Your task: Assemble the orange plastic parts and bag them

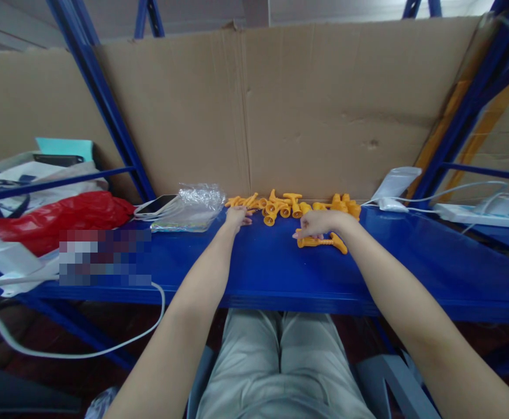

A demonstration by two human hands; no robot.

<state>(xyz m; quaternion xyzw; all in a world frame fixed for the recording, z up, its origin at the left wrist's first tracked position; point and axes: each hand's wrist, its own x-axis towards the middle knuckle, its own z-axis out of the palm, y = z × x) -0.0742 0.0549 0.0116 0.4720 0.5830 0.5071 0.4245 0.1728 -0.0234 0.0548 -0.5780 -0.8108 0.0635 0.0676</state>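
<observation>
Several small orange plastic parts (280, 206) lie in a loose row along the back of the blue shelf (263, 267), against a cardboard wall. My left hand (238, 216) reaches to the left end of that row, its fingers curled down onto the parts there. My right hand (320, 224) rests palm down over a longer orange piece (324, 241) lying apart from the pile, with the fingers bent around its left end. More orange parts (345, 205) sit just behind my right wrist.
A crumpled clear plastic bag (195, 205) and a phone (156, 205) lie left of the pile. Further left are a red bag (57, 218) and a white cable (62, 349). On the right sit a white pouch (394, 183) and a power strip (485, 214). Blue rack posts flank the shelf.
</observation>
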